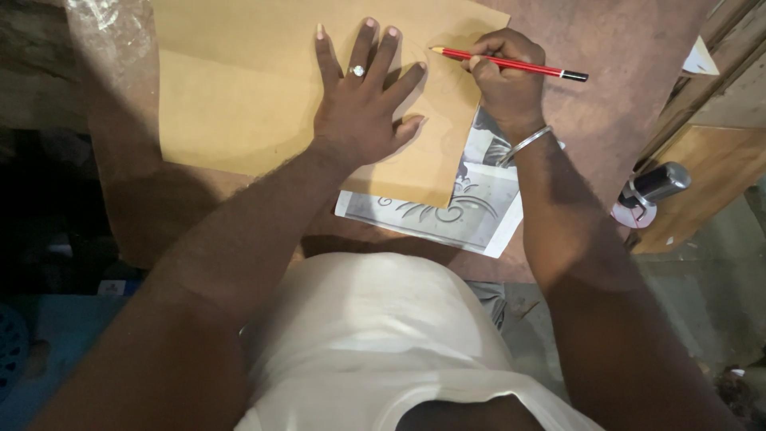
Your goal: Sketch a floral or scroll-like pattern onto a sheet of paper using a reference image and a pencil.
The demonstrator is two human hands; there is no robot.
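Observation:
My left hand (363,104) lies flat with fingers spread on a tan board (231,96), pressing it down; a ring sits on one finger. My right hand (504,80) grips a red pencil (511,63) with a black end, its tip touching the board's upper right part. A metal bangle circles my right wrist. Under the board's near corner lies a grey printed sheet (467,209) with a floral scroll pattern, partly hidden by the board and my right forearm.
Everything rests on a brown tabletop (614,88). A small metal and black object on a round base (650,191) stands at the table's right edge. Clear plastic wrap (108,40) lies at the far left. Wooden furniture (718,152) stands to the right.

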